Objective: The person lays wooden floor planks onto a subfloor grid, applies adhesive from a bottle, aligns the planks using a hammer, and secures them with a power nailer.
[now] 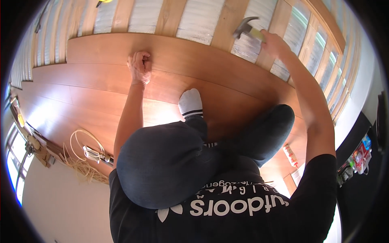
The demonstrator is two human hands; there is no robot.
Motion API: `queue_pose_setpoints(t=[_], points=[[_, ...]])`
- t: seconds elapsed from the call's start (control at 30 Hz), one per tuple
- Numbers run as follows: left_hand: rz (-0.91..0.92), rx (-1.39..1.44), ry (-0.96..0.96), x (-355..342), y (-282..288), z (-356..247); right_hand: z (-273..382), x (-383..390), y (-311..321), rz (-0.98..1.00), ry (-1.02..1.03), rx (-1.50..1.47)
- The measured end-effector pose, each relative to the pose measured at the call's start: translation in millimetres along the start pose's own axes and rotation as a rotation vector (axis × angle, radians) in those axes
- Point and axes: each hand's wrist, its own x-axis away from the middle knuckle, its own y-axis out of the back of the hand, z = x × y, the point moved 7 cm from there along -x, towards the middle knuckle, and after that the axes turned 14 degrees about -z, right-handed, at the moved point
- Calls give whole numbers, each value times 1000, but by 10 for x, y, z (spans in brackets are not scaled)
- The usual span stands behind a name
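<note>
My right hand (pixel 275 44) is closed round the handle of a claw hammer (pixel 245 28), at the upper right over the wooden battens. The hammer is slightly blurred, with a dark metal head and a pale handle. My left hand (pixel 139 67) rests on the reddish-brown floorboards (pixel 194 56), a little in from their far edge. Its fingers are curled together, and whatever may be between them is hidden or too small to name. A white-socked foot (pixel 190 103) of mine is on the boards between my arms.
Beyond the boards run bare battens (pixel 172 18) with silvery sheeting (pixel 200 20) between them. Coiled pale strapping (pixel 83 168) and a pale device (pixel 92 154) lie at the left. A red-and-white tube (pixel 290 155) is beside my right knee. Colourful packages (pixel 360 158) are at the far right.
</note>
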Motion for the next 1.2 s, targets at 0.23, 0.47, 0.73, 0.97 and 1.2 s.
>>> queue_pose_setpoints(t=[0.23,0.47,0.73,0.97,1.2], points=[[-10,-106,-49,133,-3,76,-201,496,-342,138,66,32],[-7,-69,-167,471,110,-106,-550,465,-223,39,-38,-13],[81,-192,-149,1094,17,-180,-344,615,-423,41,-2,75],[117,-424,-320,1196,-12,-401,-330,1064,-626,-209,-307,-446],[316,-348,-344,1288,-72,-419,-539,1169,-707,-259,-377,-491]])
